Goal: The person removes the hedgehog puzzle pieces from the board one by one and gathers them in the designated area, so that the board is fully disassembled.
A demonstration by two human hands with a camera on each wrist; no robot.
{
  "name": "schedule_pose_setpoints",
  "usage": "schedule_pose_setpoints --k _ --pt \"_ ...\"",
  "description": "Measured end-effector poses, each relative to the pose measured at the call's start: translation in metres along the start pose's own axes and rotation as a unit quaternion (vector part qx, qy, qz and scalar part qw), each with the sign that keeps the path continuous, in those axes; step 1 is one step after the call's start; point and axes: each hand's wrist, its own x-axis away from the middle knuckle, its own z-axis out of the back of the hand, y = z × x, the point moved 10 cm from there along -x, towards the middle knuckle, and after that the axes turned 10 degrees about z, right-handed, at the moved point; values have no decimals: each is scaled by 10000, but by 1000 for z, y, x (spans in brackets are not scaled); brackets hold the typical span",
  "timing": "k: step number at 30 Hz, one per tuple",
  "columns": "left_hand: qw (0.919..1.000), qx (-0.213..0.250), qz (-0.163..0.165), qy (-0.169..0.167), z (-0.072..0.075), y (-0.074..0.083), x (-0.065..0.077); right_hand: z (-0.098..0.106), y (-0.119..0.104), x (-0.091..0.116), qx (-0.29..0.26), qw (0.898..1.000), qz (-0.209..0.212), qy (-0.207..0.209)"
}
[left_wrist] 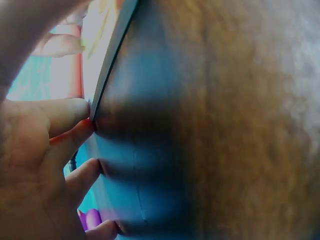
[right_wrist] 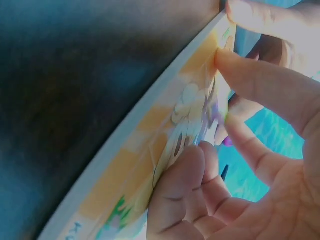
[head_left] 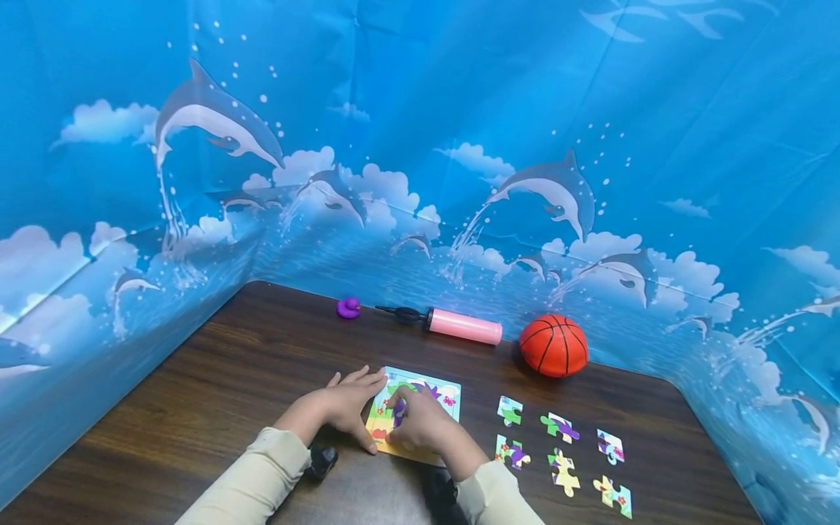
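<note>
A square jigsaw board (head_left: pixel 453 373) with a colourful cartoon picture lies on the table. My left hand (head_left: pixel 346 402) spreads along its left side, with the thumb near the front corner and fingertips at the far corner. In the left wrist view its fingers (left_wrist: pixel 70 111) reach out straight at the board's edge. Over the middle of the board is my right hand (head_left: pixel 423 421), thumb and index finger apart and touching the picture. Its other fingers (right_wrist: pixel 177 185) bend loosely against the board's face in the right wrist view. The palm hides part of the picture.
Several loose jigsaw pieces, such as a yellow one (head_left: pixel 564 474), lie in two rows to the right. Along the back stand a purple rubber duck (head_left: pixel 348 308), a pink hand pump (head_left: pixel 464 327) and a small basketball (head_left: pixel 554 345). A blue dolphin-print curtain (head_left: pixel 407 109) borders the table.
</note>
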Motion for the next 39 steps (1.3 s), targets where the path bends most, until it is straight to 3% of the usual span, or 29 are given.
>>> schedule_pose_setpoints --k 9,17,20,25,28,32,39 --pt "10000 -5 99 14 -4 -2 0 2 -8 6 -310 9985 313 332" --pt "9999 -21 118 36 -4 1 1 13 -11 17 -350 9897 554 1269" --pt "9999 -6 114 37 -5 1 0 17 -11 19 -545 9856 589 1487" --pt "9999 -15 106 13 -5 0 0 16 -4 17 -1359 9786 562 1441" --pt "10000 1 96 -27 -6 0 0 13 7 16 -2228 9647 422 1335" --pt "9999 15 113 -54 -6 -2 0 9 23 18 -3246 9388 93 1151" --pt "9998 -9 205 8 -4 -5 -2 15 62 42 -4129 9033 -681 944"
